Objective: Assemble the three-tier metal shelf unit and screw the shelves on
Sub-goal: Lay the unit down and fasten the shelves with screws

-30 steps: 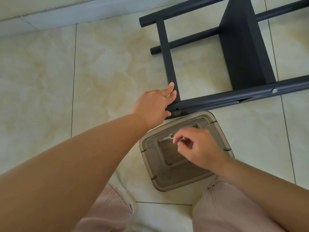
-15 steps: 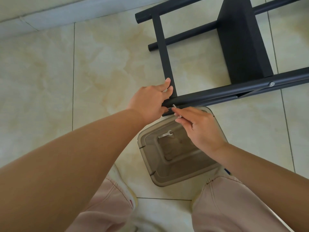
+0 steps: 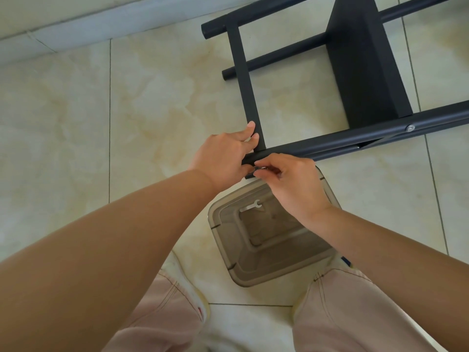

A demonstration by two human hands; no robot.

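A home room, judging by glossy cream marble-look floor tiles (image 3: 152,102) and a pale skirting board (image 3: 88,24).

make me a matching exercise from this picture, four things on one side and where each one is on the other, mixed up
Things:
1. small wrench
2. left hand
3. right hand
4. fitted screw

Places:
A. on the long tube beside the dark shelf
B. holding the flat crossbar at the frame's corner
C. lying in the clear plastic box
D. pinching a small metal part at the tube's end

Pairs: 1-C, 2-B, 3-D, 4-A
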